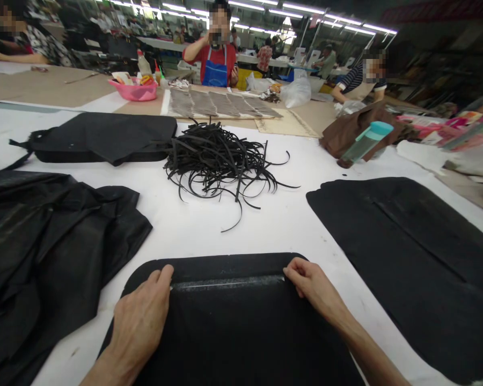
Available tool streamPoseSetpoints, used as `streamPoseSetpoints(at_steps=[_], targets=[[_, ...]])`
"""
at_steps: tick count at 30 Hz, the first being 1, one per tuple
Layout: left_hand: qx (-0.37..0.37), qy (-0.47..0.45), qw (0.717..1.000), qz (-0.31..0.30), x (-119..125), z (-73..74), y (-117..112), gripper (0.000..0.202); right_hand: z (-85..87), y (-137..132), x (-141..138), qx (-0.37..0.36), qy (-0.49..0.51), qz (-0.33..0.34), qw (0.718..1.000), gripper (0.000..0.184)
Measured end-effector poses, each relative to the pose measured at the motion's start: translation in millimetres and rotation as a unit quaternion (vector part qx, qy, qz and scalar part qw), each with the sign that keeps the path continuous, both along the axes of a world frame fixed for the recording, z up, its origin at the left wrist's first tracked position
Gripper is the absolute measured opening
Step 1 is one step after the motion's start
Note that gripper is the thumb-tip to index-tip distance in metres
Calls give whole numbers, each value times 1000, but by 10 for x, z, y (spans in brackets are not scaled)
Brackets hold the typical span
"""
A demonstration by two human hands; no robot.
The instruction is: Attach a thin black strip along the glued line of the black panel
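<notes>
A black panel (241,332) with rounded far corners lies in front of me. A whitish, smeared band (225,283) with a thin bright line runs across it near the far edge. My left hand (143,316) is closed at the band's left end, thumb and fingers together. At the right end, my right hand (312,284) pinches with thumb and forefinger. What sits between the fingertips is too small to make out. Beyond the panel is a tangled pile of thin black strips (215,155).
Black sheeting (36,257) lies crumpled at left, before a stack of black panels (104,136). Another black panel (410,268) is at right. Farther back are a teal-capped bottle (366,142), brown material (342,131) and a pink basket (137,92). Several people work beyond.
</notes>
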State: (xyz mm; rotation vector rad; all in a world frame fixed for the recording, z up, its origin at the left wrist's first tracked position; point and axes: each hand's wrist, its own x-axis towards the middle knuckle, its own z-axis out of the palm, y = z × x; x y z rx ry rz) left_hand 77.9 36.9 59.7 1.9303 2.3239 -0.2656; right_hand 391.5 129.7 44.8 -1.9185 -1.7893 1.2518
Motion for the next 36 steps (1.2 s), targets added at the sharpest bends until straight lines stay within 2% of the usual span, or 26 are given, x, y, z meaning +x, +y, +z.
streamPoseSetpoints(at_steps=[4, 7, 15, 22, 29, 36], targets=[[70, -12, 985, -158, 6, -107, -38, 43, 22, -3, -9, 12, -6, -3, 1000, 22], [81, 4, 978, -193, -35, -183, -87, 46, 24, -9, -20, 11, -19, -15, 1000, 19], [74, 83, 970, -217, 16, -298, -266, 65, 11, -15, -42, 17, -52, -19, 998, 17], [66, 133, 961, -234, 93, -231, -258, 65, 75, -34, -115, 35, -119, -18, 992, 16], [94, 111, 962, -230, 109, -151, -252, 63, 128, -32, -183, 49, -180, -8, 982, 15], [156, 83, 966, -191, 66, -284, -316, 64, 125, -38, -212, 75, -239, 12, 968, 14]])
